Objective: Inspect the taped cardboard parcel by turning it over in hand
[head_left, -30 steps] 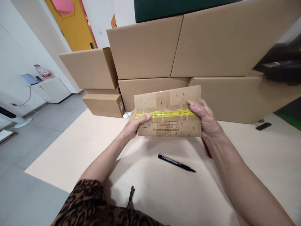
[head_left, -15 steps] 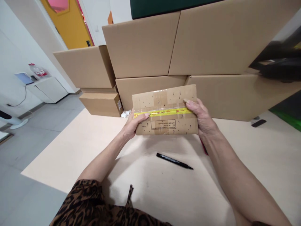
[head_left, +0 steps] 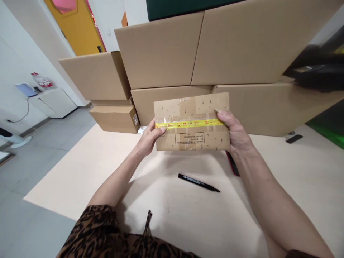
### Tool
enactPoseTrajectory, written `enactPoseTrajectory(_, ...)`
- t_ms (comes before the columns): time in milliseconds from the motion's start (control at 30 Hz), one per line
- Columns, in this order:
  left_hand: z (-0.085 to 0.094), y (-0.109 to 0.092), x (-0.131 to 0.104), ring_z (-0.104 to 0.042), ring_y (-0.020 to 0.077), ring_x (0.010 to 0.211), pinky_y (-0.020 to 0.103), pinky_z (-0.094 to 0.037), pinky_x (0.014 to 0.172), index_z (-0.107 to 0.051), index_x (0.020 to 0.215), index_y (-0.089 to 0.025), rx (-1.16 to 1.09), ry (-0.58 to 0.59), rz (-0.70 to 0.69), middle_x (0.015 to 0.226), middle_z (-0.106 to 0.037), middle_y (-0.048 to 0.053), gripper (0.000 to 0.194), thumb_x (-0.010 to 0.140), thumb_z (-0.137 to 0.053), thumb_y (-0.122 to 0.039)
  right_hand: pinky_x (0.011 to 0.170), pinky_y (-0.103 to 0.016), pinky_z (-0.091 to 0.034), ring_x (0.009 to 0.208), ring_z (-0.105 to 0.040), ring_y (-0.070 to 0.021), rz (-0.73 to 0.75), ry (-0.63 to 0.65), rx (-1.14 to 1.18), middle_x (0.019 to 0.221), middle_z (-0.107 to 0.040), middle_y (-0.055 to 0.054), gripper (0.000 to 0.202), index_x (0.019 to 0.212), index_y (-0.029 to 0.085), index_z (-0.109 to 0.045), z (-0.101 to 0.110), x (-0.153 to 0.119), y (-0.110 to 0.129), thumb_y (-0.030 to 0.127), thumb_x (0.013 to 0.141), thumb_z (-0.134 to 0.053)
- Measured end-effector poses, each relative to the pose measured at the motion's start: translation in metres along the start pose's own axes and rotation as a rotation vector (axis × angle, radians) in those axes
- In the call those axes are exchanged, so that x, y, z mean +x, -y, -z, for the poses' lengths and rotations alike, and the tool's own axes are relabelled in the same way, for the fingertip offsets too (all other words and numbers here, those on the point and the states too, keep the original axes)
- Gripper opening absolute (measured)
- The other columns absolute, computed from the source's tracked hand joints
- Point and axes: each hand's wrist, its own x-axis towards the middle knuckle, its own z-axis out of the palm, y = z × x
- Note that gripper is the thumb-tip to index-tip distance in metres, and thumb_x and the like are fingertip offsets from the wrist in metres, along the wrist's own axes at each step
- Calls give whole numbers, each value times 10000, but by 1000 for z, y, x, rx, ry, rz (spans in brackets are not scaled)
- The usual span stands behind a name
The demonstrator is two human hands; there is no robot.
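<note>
A small brown cardboard box (head_left: 190,138) is held up above the table, its broad face turned toward me. Yellow printed tape runs across that face, with clear tape over it, a printed rectangle below and many small dark marks. My left hand (head_left: 148,138) grips the left end, thumb on the front near the tape. On the opposite end, my right hand (head_left: 235,130) is closed, thumb on the front above the tape; the fingers behind the box are hidden. Below it on the table lies a black marker pen (head_left: 199,182), its dark tip pointing right.
Large cardboard cartons (head_left: 161,53) are stacked along the table's back. A smaller carton (head_left: 114,118) stands at the back left, with white crumpled paper (head_left: 142,129) beside it. A black-and-red object (head_left: 232,164) is partly behind my right wrist. A small black item (head_left: 294,139) lies farther right.
The box has moved slightly up and to the right in view, with both hands on it, and its face is a little more fully turned to me. The marker lies still.
</note>
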Motion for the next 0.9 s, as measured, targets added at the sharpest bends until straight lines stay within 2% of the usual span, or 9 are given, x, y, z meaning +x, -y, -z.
enactPoseTrajectory(167,-6,2,1,-751,413,1272,504,-584,1101,-708,1280,-200,22,-88,15,1269,-834,132,835,597,-985,-593,991,-522,-680,1130,-792,-359,-78,-57,75,1151,-802,-52,675,1011,292,-626,-10,-5,2,539,513,-1010)
enactPoseTrajectory(433,-8,2,0,-730,400,1324,481,-594,1106,-659,1344,-213,16,-162,14,1353,-799,136,902,591,-1008,-566,984,-552,-681,1240,-761,-393,-76,-15,-1,1275,-781,-88,670,1039,316,-611,-6,-4,4,576,557,-998)
enactPoseTrajectory(600,-11,4,-2,-710,412,1366,491,-587,1127,-633,1356,-224,21,-199,24,1402,-776,143,925,588,-1022,-560,1014,-524,-644,1196,-766,-388,-100,-18,23,1228,-793,-114,699,1058,275,-613,-12,-8,7,555,550,-1003)
enactPoseTrajectory(733,-9,2,-2,-689,414,1399,500,-568,1156,-651,1346,-232,26,-156,19,1414,-773,138,898,607,-1017,-588,1040,-522,-631,1214,-758,-387,-105,-46,44,1190,-800,-87,695,1049,280,-631,-13,-8,7,532,528,-1014)
enactPoseTrajectory(900,5,-5,0,-636,442,1468,503,-571,1133,-707,1395,-279,72,-11,42,1449,-771,111,831,659,-953,-579,1074,-522,-620,1295,-729,-394,-96,-58,52,1243,-799,-90,694,1044,286,-634,-8,-4,6,547,522,-1007)
